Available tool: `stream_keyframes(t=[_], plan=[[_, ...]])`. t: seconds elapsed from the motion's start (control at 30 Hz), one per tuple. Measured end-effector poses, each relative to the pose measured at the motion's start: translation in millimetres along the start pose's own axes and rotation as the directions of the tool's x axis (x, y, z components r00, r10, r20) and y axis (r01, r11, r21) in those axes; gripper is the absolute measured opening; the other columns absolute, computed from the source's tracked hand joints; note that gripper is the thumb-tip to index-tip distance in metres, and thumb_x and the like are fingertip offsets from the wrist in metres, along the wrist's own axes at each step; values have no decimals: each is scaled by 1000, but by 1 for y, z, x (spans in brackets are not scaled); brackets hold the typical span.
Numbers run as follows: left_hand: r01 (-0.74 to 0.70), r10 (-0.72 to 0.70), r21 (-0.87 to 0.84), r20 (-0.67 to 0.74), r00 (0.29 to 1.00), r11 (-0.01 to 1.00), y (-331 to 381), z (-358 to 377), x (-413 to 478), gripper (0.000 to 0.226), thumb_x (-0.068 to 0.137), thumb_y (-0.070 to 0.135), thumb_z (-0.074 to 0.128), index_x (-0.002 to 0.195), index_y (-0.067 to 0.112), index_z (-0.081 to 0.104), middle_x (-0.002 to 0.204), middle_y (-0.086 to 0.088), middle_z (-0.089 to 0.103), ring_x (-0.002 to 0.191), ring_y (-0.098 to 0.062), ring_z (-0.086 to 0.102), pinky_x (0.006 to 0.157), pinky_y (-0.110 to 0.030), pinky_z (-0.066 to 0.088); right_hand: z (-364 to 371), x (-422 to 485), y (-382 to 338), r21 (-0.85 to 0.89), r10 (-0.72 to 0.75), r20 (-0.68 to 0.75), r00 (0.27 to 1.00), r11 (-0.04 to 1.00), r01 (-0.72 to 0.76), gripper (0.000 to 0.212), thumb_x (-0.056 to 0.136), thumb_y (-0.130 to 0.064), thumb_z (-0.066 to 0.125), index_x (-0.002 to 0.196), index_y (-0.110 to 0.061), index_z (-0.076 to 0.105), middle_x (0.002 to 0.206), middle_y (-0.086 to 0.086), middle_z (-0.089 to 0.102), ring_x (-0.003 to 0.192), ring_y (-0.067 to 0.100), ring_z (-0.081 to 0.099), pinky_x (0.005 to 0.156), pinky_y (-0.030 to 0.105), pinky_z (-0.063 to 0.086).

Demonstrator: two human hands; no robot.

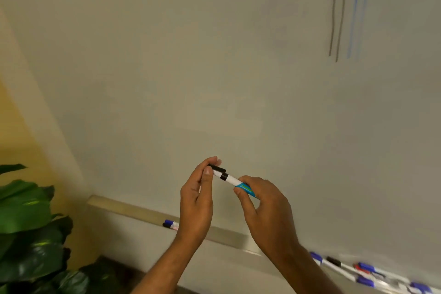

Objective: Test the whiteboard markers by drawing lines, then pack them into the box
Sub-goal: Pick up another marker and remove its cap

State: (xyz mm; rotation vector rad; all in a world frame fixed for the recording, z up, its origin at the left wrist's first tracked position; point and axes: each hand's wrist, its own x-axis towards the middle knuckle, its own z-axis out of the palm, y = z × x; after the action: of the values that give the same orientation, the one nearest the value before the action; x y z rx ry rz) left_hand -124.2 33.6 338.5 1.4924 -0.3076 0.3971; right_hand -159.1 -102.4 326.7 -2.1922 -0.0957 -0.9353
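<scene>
The whiteboard (214, 55) bore black and blue lines (340, 24), a plant (26, 217) beside it. My left hand (196, 200) pinched the marker (230, 179)'s cap (218, 169); my right hand (265, 207) gripped its unreadable label (245, 188).

This looks like an office meeting room or a classroom. A large wall-mounted whiteboard (214, 55) fills most of the view, with two grey-black lines (336, 24) and two blue lines (355, 21) drawn side by side on it. A long marker tray (133, 207) runs along its lower edge, where capped whiteboard markers (367, 270) in blue, black and red lie; to the left are a yellow wall (14, 131) and a broad-leaved green plant (26, 210).
</scene>
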Motion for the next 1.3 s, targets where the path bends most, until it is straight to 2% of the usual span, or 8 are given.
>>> stream_keyframes(t=[0.23,0.37,0.5,0.67,0.83,1.0,1.1,1.3], plan=[[-105,74,422,89,993,901,-65,-81,-29,45,108,44,39,150,31,46,157,23,37,153,0,19,120,-22,17,72,-55,-12,-112,-41,-9,999,993,40,29,85,-21,73,113,-13,69,112,0,70,106,12,62,93,24,42],[-182,115,581,151,982,793,-97,-115,-46,47,109,34,38,155,24,40,164,10,32,156,-7,12,126,-32,11,99,-82,-6,-128,-30,59,998,991,38,27,85,-20,75,111,-14,70,114,-1,69,108,14,62,96,29,47],[-210,86,731,203,975,649,-130,-141,-73,52,109,31,38,159,17,33,168,0,24,158,-15,7,129,-39,9,120,-111,10,-144,-5,154,988,989,27,26,85,-17,76,110,-17,69,112,-3,68,106,12,61,96,26,44],[-192,-57,859,248,967,474,-186,-166,-123,57,110,39,30,161,14,24,170,-8,13,159,-19,-1,128,-37,-4,156,-156,44,-171,19,283,959,985,31,22,84,-16,76,105,-16,70,104,-5,68,99,14,63,91,29,48],[-114,-208,930,195,958,350,-248,-208,-174,57,110,36,28,160,9,28,170,-12,16,159,-24,2,128,-44,3,201,-214,79,-198,42,441,896,979,52,15,90,-18,66,104,-17,69,102,-4,68,98,17,61,87,36,51],[-62,-352,971,142,925,229,-301,-249,-215,59,109,37,25,157,4,32,168,-16,21,158,-30,11,125,-48,12,248,-271,105,-234,74,578,813,969,79,31,93,-31,43,101,-19,70,100,-4,68,97,19,62,84,35,47],[-58,-391,979,133,911,197,-325,-263,-230,59,110,37,23,157,3,33,167,-17,23,157,-32,14,124,-48,14,274,-299,116,-271,65,607,792,954,129,33,91,-33,43,97,-19,72,97,-3,70,95,20,64,84,31,39],[-38,-449,985,110,887,166,-365,-281,-243,59,110,38,20,158,5,31,168,-15,20,157,-31,13,123,-49,14,321,-336,138,-321,98,682,725,930,176,33,89,-32,43,96,-19,73,96,-2,69,92,23,63,77,36,44]])
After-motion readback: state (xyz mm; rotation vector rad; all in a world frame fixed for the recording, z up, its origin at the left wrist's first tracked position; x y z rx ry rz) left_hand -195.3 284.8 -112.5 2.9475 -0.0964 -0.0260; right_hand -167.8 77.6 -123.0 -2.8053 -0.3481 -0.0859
